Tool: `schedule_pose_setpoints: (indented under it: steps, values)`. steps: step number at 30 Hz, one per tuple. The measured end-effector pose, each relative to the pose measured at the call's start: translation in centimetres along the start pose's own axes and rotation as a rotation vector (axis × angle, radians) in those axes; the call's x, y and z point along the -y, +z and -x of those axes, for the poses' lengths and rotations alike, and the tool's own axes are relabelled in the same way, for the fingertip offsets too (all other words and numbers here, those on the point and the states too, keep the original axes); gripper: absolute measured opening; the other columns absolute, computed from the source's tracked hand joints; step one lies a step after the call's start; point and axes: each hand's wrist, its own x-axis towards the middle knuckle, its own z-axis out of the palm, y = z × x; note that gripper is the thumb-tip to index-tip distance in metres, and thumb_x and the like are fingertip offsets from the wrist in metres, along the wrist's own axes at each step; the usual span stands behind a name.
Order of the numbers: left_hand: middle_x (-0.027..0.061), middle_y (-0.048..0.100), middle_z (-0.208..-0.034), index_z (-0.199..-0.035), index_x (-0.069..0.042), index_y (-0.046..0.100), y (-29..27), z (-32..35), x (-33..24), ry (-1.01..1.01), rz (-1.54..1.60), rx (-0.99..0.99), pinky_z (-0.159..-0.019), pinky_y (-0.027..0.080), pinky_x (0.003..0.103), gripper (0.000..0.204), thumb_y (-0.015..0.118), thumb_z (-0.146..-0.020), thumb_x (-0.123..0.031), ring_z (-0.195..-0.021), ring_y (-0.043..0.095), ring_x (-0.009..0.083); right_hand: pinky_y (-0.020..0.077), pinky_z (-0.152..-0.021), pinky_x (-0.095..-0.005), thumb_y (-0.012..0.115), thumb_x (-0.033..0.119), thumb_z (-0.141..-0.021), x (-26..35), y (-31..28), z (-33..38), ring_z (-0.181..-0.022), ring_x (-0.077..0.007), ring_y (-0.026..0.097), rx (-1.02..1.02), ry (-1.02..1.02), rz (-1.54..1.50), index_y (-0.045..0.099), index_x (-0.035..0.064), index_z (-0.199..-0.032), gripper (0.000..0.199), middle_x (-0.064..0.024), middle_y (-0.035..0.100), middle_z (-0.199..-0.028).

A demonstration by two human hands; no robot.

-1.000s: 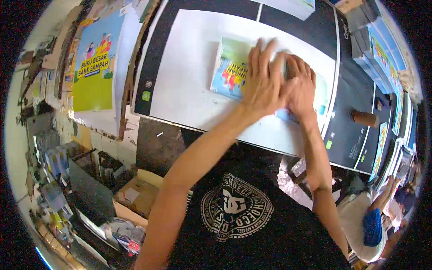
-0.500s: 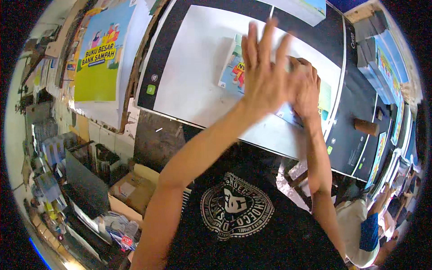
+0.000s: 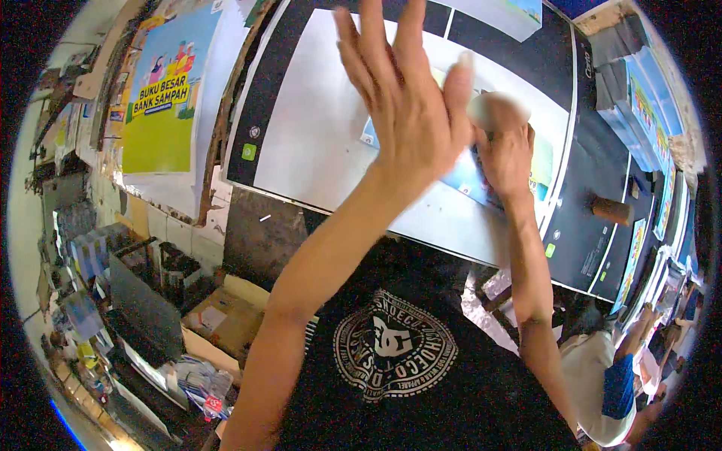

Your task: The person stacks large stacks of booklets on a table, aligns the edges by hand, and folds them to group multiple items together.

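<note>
Cluttered print-shop surroundings ring the view: a yellow-and-blue poster (image 3: pixel 162 90) leans at ten o'clock, cardboard boxes (image 3: pixel 226 316) and stacked paper goods sit at eight o'clock, and another person in a blue-and-white top (image 3: pixel 609 376) is at four o'clock. Across the top runs a white sheet (image 3: pixel 316 128) laid on a black cutting mat (image 3: pixel 594 225), with a brown cylindrical object (image 3: pixel 611 210) resting on the mat at three o'clock.

On the white sheet lies a colourful printed sheet (image 3: pixel 466 177), mostly blue with a yellow-green patch toward its right end. Its long axis appears to run roughly from ten o'clock to four o'clock across the work surface. The right hand (image 3: pixel 505 150) rests on it, fingers bent and pressing down, holding a pale blurred object (image 3: pixel 496 109) whose kind I cannot make out. The left hand (image 3: pixel 406 98) is lifted off the surface, open with fingers spread and straight, gripping nothing; it hangs just toward nine o'clock of the right hand and covers much of the printed sheet from the camera. So the right hand is the one in contact, the left nearer the sheet's left end.

Most of the print's design is hidden behind both hands, and its upper edge cannot be traced.
</note>
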Motion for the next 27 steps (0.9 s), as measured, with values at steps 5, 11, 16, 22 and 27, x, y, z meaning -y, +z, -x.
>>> schedule_pose_setpoints:
  steps: [5, 11, 16, 22, 27]
  values:
    - [0.0288, 0.023, -0.160, -0.147, 0.003, 0.039, 3.5, 4.2, 4.3, -0.114, -0.264, 0.343, -0.120, 0.017, 0.064, 0.058, 0.049, -0.104, -0.034, -0.149, 0.018, 0.0521, 0.0424, -0.103, -0.0491, 0.063, 0.051, -0.095, 0.9, 0.2, -0.1, -0.120, -0.0309, 0.058, -0.027, -0.033, 0.035, 0.063, 0.0095, -0.132, 0.055, -0.0123, 0.063, -0.126]
    - [0.0320, 0.029, -0.153, -0.142, 0.007, 0.040, 1.6, -0.1, 4.8, -0.189, -0.022, 0.029, -0.118, 0.020, 0.060, 0.051, 0.048, -0.106, -0.029, -0.143, 0.025, 0.0506, 0.0425, -0.103, -0.0500, 0.066, 0.051, -0.094, -0.1, 0.7, -0.2, -0.119, -0.0311, 0.058, -0.046, -0.007, -0.033, 0.064, 0.0083, -0.128, 0.055, -0.0125, 0.063, -0.124]
    - [0.0330, 0.028, -0.156, -0.148, 0.007, 0.035, -5.0, -3.0, 6.0, 0.060, -0.323, -0.054, -0.122, 0.015, 0.057, 0.050, 0.043, -0.102, -0.011, -0.146, 0.026, 0.0486, 0.0417, -0.104, -0.0503, 0.066, 0.051, -0.093, 0.0, 0.8, -0.4, -0.120, -0.0315, 0.058, -0.075, -0.019, -0.032, 0.065, 0.0081, -0.128, 0.055, -0.0125, 0.064, -0.124]
    - [0.0327, 0.023, -0.158, -0.144, 0.008, 0.039, 3.6, 3.9, 8.4, -0.193, -0.321, 0.343, -0.121, 0.018, 0.058, 0.058, 0.045, -0.106, -0.036, -0.147, 0.020, 0.0509, 0.0421, -0.104, -0.0510, 0.065, 0.052, -0.093, 0.5, 0.4, -0.3, -0.119, -0.0318, 0.058, -0.063, -0.004, -0.046, 0.066, 0.0082, -0.126, 0.054, -0.0131, 0.064, -0.124]
    - [0.0365, 0.023, -0.156, -0.142, 0.010, 0.040, 3.0, 2.1, 10.3, -0.339, -0.167, 0.314, -0.120, 0.018, 0.061, 0.059, 0.047, -0.106, -0.036, -0.145, 0.021, 0.0542, 0.0431, -0.103, -0.0512, 0.062, 0.053, -0.094, 0.5, 0.8, -0.6, -0.118, -0.0322, 0.059, -0.128, -0.022, -0.029, 0.065, 0.0085, -0.126, 0.055, -0.0130, 0.065, -0.121]
